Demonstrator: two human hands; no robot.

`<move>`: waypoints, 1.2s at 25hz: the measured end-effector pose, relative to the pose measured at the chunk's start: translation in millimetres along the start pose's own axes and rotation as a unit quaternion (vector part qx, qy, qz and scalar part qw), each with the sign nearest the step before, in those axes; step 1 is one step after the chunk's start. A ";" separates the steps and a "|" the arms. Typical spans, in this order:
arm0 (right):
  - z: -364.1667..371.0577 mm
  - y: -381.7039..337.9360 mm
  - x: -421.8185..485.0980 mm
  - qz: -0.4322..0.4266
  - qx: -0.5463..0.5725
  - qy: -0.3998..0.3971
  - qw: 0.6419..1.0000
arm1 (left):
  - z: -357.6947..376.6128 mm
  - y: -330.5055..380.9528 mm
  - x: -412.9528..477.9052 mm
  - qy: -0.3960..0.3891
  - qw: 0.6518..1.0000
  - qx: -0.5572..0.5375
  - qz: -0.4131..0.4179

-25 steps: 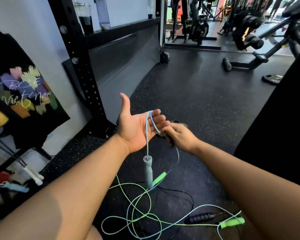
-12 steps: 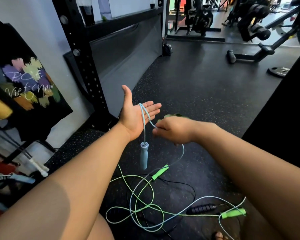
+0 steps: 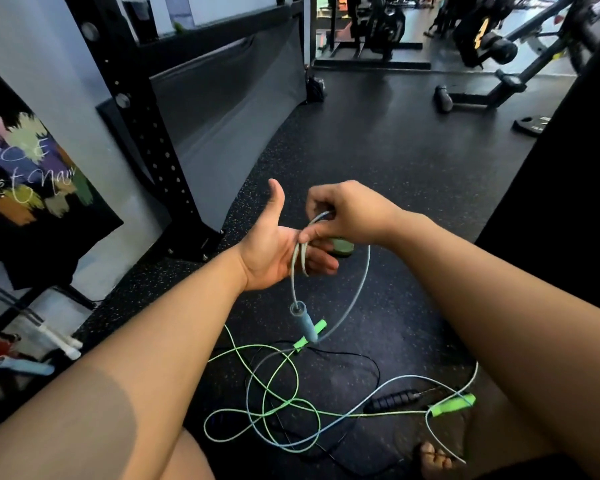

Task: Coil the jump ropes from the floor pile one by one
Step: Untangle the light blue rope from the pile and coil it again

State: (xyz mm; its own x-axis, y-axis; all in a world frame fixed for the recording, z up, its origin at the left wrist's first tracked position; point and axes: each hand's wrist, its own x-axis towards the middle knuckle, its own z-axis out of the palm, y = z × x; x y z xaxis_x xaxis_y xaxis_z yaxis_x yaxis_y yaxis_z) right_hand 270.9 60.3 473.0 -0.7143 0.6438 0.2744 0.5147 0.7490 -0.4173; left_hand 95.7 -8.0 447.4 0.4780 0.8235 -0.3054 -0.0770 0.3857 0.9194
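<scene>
While the flat left hand (image 3: 274, 252) wears blue rope (image 3: 292, 282) loops, the right hand (image 3: 350, 213) pinches it, fingertips hidden.

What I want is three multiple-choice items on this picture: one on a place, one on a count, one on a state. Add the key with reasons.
1. Where is the blue handle?
A. inside a bag
B. on a shelf
C. hanging below the left hand

2. How many green handles lie on the floor?
A. two
B. one
C. four

3. What is the right hand doing?
A. resting idle
B. pinching the blue rope above the left hand's fingers
C. gripping a black handle

Key: C, it dangles on its rope under the upturned palm; A, one shows behind the blue handle and one farther right; B, its fingertips close on the rope's loop.
</scene>
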 end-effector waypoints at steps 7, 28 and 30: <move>45.6 42.6 -8.9 0.135 0.158 0.119 0.971 | -1.6 10.1 -6.1 -0.012 0.980 -0.184 0.069; -0.7 -33.7 4.2 0.059 -0.058 -0.101 0.991 | -19.4 7.6 -2.6 0.147 0.985 0.055 0.066; -5.3 -29.1 3.1 0.054 -0.060 -0.081 0.993 | -11.3 5.1 -4.5 0.109 0.987 0.116 0.036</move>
State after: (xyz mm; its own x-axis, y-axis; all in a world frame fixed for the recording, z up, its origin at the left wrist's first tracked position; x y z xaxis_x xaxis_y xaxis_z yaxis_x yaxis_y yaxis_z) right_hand 256.2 41.4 490.6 -0.7136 0.6953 0.0859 0.6387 0.6960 -0.3280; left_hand 83.3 -5.0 450.6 0.2769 0.9248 -0.2608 0.1115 0.2386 0.9647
